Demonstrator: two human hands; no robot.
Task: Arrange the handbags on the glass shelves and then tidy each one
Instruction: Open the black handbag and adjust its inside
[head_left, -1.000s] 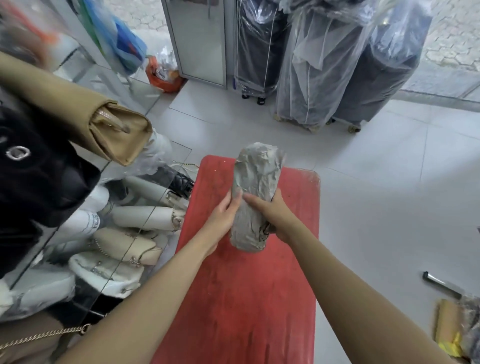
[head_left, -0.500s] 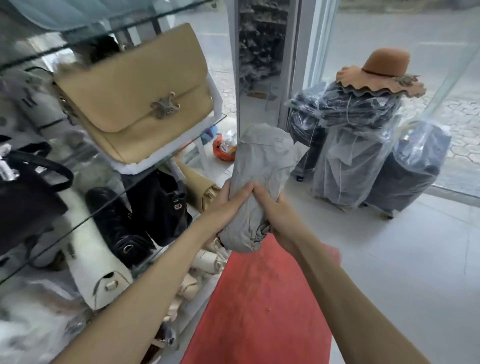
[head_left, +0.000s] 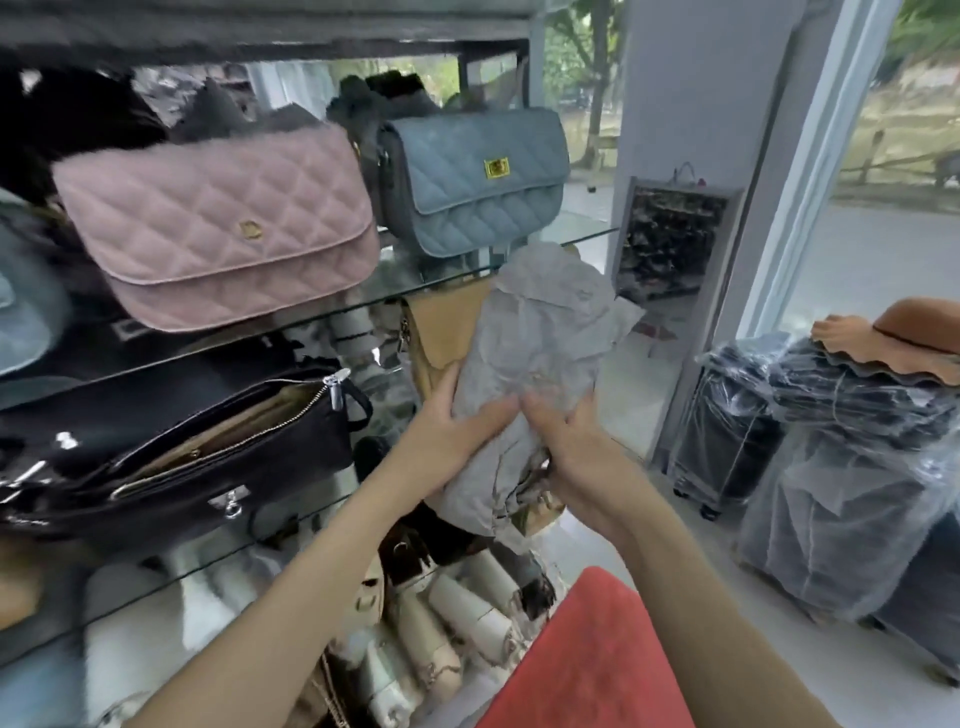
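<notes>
I hold a handbag wrapped in crumpled grey paper upright in front of the glass shelves. My left hand grips its left side and my right hand grips its lower right, where a bit of tan bag and metal hardware peeks out. On the upper glass shelf stand a pink quilted bag and a blue quilted bag. A black bag with its zip undone lies on the shelf below. A tan bag sits just behind the wrapped one.
Several cream and white bags are piled on the lowest level. A red bench is under my arms. At the right stand plastic-covered racks of dark goods with an orange hat on top. A grey pillar borders the shelves.
I have lifted the wrapped bag from above the red bench up toward the shelves. My view has swung up and left, so the pink and blue bags now show.
</notes>
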